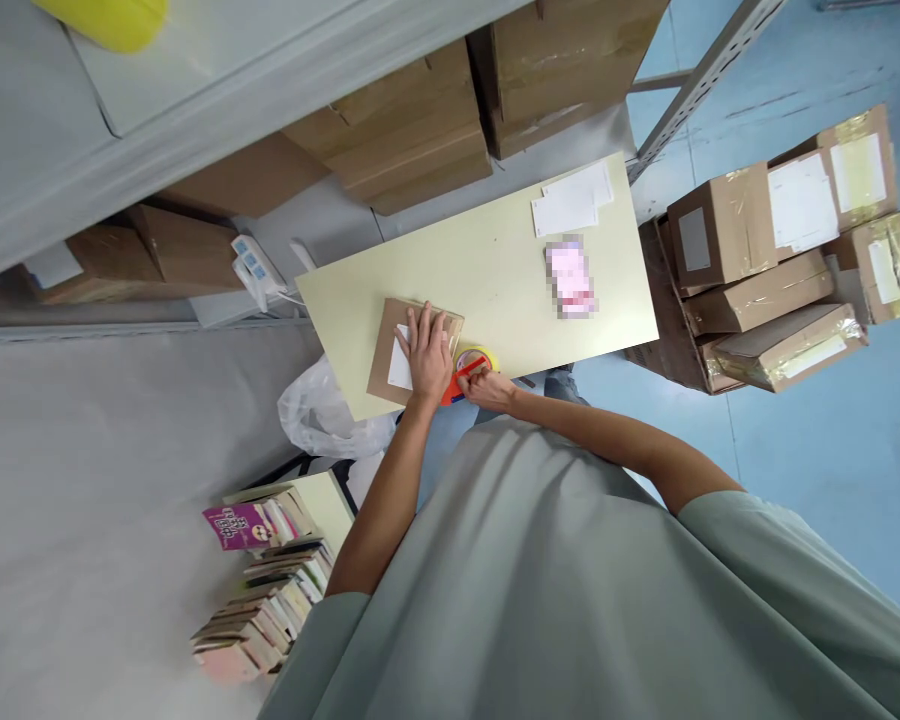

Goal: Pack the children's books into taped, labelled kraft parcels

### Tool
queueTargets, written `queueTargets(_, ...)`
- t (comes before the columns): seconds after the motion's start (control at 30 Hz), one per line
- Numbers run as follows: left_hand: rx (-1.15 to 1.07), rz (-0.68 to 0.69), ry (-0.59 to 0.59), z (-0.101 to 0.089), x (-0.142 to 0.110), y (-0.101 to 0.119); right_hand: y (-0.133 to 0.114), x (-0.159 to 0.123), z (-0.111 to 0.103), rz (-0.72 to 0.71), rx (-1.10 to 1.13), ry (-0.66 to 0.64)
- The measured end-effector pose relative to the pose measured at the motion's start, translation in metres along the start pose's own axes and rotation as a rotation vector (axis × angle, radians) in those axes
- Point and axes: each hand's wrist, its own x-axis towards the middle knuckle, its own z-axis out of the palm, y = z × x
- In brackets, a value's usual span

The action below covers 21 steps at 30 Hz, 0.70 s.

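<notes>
Head view, looking down: pressing the left hand (pixel 426 357) flat, with fingers spread, on a cardboard box (pixel 387 340) at the left end of the table (pixel 495 265); grasping a red-and-yellow tape dispenser (pixel 472 367) in the right hand (pixel 490 389), just beside the box. Apparently closed already, and bearing a white label (pixel 400 369) partly under the left hand. Probably near completion; impossible to tell the amount of taping left.

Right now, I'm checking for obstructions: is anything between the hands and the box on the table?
The left hand lies on the box unobstructed; only the tape dispenser the right hand grips stands between that hand and the box.
</notes>
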Motion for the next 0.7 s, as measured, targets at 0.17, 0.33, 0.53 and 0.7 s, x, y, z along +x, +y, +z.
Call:
queueTargets(0.17,0.022,0.064,-0.016,0.003,0.001,-0.005,-0.003,0.006,0.003,0.037,0.014,0.023)
queueTargets(0.33,0.016,0.073,0.018,0.009,0.006,-0.008,0.013,-0.005,0.001,0.064,0.014,0.011)
queueTargets(0.53,0.005,0.046,0.032,0.014,0.012,-0.005,0.021,-0.015,0.000,0.061,0.026,-0.026)
queueTargets(0.7,-0.005,0.048,0.024,0.015,0.009,-0.004,0.065,-0.026,-0.024,0.216,0.031,-0.049)
